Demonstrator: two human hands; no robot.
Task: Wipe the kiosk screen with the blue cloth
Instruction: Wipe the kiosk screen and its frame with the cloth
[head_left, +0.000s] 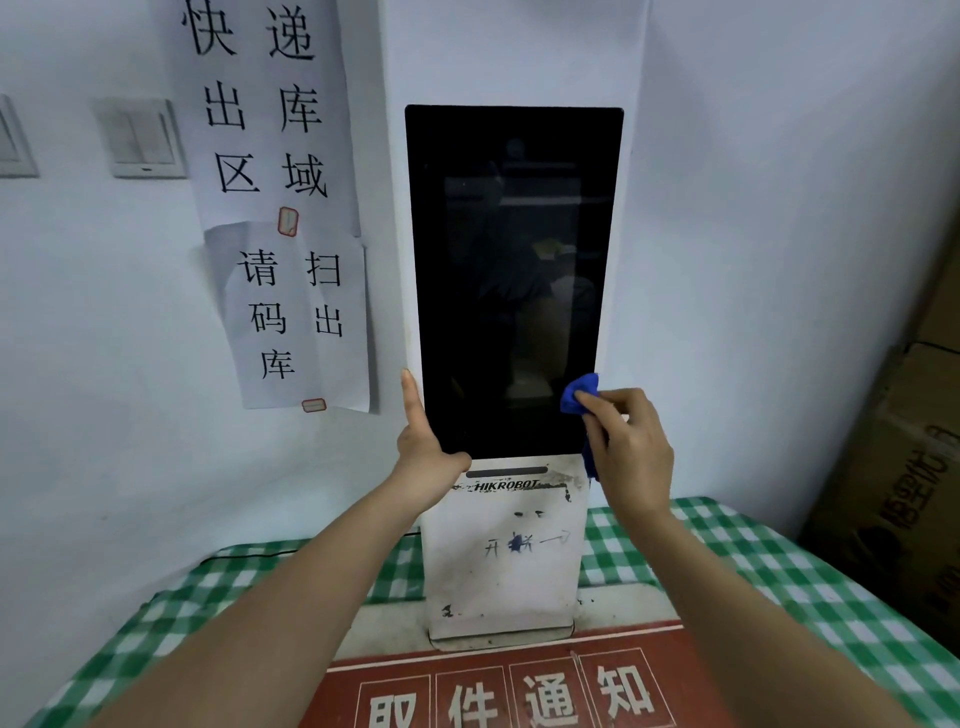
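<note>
A tall black kiosk screen (511, 280) stands upright in a white housing against the wall. My right hand (626, 447) is closed on a bunched blue cloth (579, 397) and presses it against the screen's lower right corner. Part of the cloth hangs down behind my palm. My left hand (423, 441) grips the screen's lower left edge, fingers flat along the side and thumb hooked under the bottom corner.
The kiosk's scuffed white base (501, 561) stands on a table with a green checked cloth (769, 566). A red notice board (519, 686) lies in front. Paper signs (280, 208) and a light switch (143, 137) are on the left wall. Cardboard boxes (904, 467) stand at right.
</note>
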